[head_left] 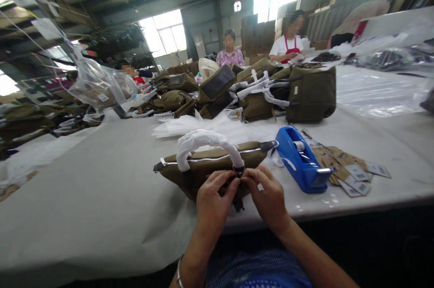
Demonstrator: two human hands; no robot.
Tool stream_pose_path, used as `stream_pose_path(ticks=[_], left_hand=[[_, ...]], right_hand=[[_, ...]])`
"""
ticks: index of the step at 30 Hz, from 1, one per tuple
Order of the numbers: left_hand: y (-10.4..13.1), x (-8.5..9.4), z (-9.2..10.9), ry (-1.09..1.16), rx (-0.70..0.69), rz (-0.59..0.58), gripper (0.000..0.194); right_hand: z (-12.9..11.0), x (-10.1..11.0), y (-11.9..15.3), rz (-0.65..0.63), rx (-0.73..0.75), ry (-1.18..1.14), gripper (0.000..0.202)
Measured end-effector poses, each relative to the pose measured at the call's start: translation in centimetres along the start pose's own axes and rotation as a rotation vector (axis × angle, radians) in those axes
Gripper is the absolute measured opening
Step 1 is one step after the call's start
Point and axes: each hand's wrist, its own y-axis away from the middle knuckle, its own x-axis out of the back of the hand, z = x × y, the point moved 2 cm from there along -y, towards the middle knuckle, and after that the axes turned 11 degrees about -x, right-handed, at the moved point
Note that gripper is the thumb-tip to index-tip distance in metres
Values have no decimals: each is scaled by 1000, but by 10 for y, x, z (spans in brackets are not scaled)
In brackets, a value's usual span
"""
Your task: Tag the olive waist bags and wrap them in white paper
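Observation:
An olive canvas bag [203,166] lies on the white table [101,197] near the front edge, its zipper facing up. Its handle [206,141] is wrapped in white paper and arches above it. My left hand [213,200] and my right hand [267,195] meet at the metal ring [239,171] where the handle joins the bag. Both pinch the fitting there with their fingertips. What lies under the fingers is hidden.
A blue tape dispenser [300,159] stands right of the bag, with several brown paper tags [349,168] beyond it. A heap of olive bags [271,91] fills the table's middle. Clear plastic bags [98,82] hang at the left. Other people sit at the far end.

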Motion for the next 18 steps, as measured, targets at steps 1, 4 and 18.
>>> stream_pose_path(ticks=[1, 4, 18], left_hand=[[-1, 0, 0, -5, 7, -5, 14], [-1, -2, 2, -34, 22, -15, 11], [-2, 2, 1, 99, 32, -46, 15]], right_hand=[[0, 0, 0, 5, -13, -9, 11], [1, 0, 1, 6, -43, -26, 12], [3, 11, -4, -84, -138, 7, 8]])
